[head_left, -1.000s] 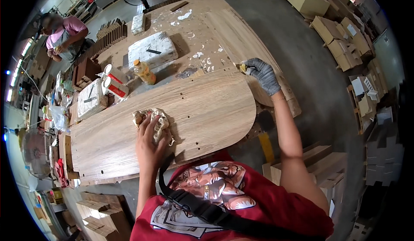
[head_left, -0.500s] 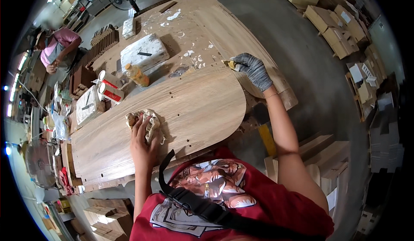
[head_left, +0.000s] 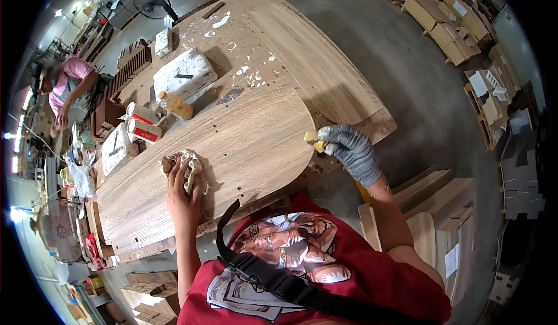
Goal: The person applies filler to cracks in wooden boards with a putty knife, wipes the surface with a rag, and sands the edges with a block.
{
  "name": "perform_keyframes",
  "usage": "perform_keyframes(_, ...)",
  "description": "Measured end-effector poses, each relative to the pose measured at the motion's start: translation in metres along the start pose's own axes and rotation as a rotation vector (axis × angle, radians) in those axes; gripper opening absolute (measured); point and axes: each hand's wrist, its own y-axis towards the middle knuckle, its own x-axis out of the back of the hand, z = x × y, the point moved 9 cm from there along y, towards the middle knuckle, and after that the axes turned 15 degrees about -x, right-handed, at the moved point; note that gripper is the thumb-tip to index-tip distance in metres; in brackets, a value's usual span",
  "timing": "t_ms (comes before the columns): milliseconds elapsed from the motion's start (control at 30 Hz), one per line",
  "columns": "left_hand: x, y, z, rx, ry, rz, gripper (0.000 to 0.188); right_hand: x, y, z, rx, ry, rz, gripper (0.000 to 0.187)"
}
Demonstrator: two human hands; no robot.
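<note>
A long wood-grain panel (head_left: 261, 133) with a rounded right end and several small dark holes lies on the worktable in front of me. My bare left hand (head_left: 185, 194) presses a crumpled cream rag (head_left: 193, 171) onto its left part, fingers curled over the cloth. At the rounded end, my right hand (head_left: 352, 153), in a grey knitted glove, pinches a small yellow sponge-like piece (head_left: 314, 140) between thumb and fingers. That piece is over the panel's edge; whether it touches I cannot tell. Another wood-grain panel (head_left: 325, 63) lies beyond the first, to the right.
Behind the panel stand a yellowish plastic bottle (head_left: 175, 105), two red-and-white tubs (head_left: 144, 131) and a white-wrapped block (head_left: 185, 76). Across the table at left is a person (head_left: 72, 87). Boards (head_left: 430, 209) are stacked near my right elbow, and cardboard boxes (head_left: 450, 29) stand far right.
My right hand has come nearer along the panel's rounded edge with the yellow piece. The left hand remains on the rag. The whole view has shifted slightly.
</note>
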Motion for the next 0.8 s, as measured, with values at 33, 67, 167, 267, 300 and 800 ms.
perform_keyframes(33, 0.000, 0.000, 0.001, 0.003, 0.014, -0.002, 0.042, -0.002, -0.007, 0.007, 0.034, -0.056, 0.007, 0.027)
perform_keyframes(67, 0.000, -0.001, 0.002, 0.005, 0.030, -0.003, 0.043, -0.002, -0.013, 0.017, 0.069, -0.111, 0.013, 0.028)
perform_keyframes(167, -0.003, -0.001, 0.000, -0.006, 0.042, 0.030, 0.044, -0.003, -0.027, 0.015, -0.005, -0.033, 0.124, 0.028)
perform_keyframes(267, -0.021, 0.011, -0.014, -0.024, 0.031, 0.205, 0.045, 0.016, -0.034, -0.003, -0.134, 0.260, 0.030, 0.030)
perform_keyframes(300, -0.033, 0.022, -0.028, -0.075, -0.002, 0.263, 0.045, 0.018, -0.035, -0.012, -0.176, 0.352, 0.010, 0.031)
perform_keyframes(800, -0.180, 0.193, -0.139, -0.654, -0.214, 0.399, 0.052, -0.074, -0.061, -0.016, -0.333, 0.603, 0.203, 0.037)
